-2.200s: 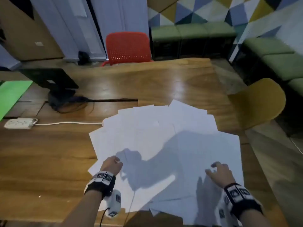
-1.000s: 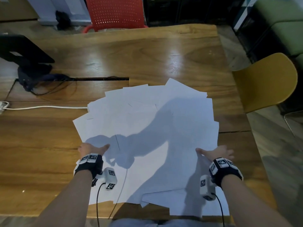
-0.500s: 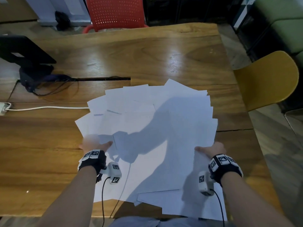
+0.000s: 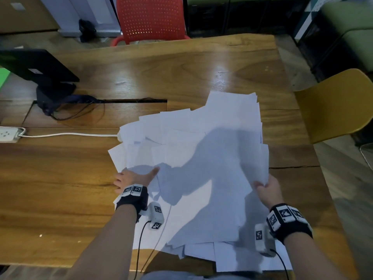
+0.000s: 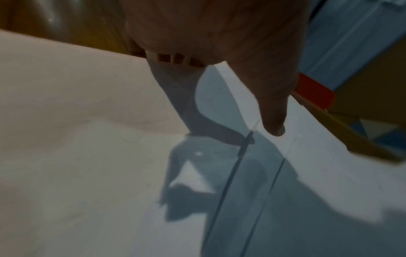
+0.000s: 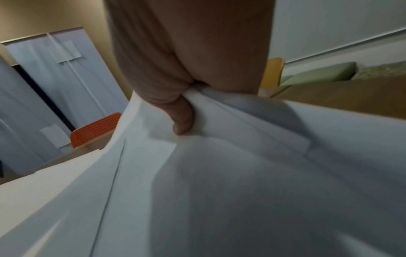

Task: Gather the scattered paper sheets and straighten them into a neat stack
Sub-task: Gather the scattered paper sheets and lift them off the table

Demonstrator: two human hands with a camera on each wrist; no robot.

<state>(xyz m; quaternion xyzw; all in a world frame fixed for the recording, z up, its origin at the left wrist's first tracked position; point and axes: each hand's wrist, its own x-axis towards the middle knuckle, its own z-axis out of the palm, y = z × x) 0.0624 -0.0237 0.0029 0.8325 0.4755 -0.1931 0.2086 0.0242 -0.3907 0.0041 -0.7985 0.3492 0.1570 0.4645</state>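
The paper sheets [image 4: 193, 158] lie in one loose overlapping heap on the wooden surface [image 4: 60, 188], spread from the near edge toward about 1 o'clock; the sheets are too many and too overlapped to count, their edges fanned out at every angle, a few corners overhanging the near edge. Two hands work the heap, well apart from each other; the left hand [image 4: 131, 177] lies at about 9 o'clock of the pile, its thumb stretched flat over the top sheets while its fingers are hidden at the heap's left border, so I cannot tell whether it grips or only presses; the left wrist view shows just the thumb [image 5: 272, 111] on paper. The right hand [image 4: 268, 188] sits at about 4 o'clock of the heap, clamped on the right edges of several sheets, which rise off the surface there; the right wrist view shows its thumb [image 6: 182, 120] pressed down on bunched, creased paper.

Around the heap: one red perforated chair [image 4: 150, 19] at 12 o'clock beyond the surface; one yellow chair [image 4: 337, 106] at 2 o'clock; one black monitor [image 4: 36, 67] on its stand at 10 o'clock; one white power strip [image 4: 8, 134] at 9 o'clock, its single white cable [image 4: 66, 134] running up to the pile's left side; each wrist carries one black band with marker tiles.
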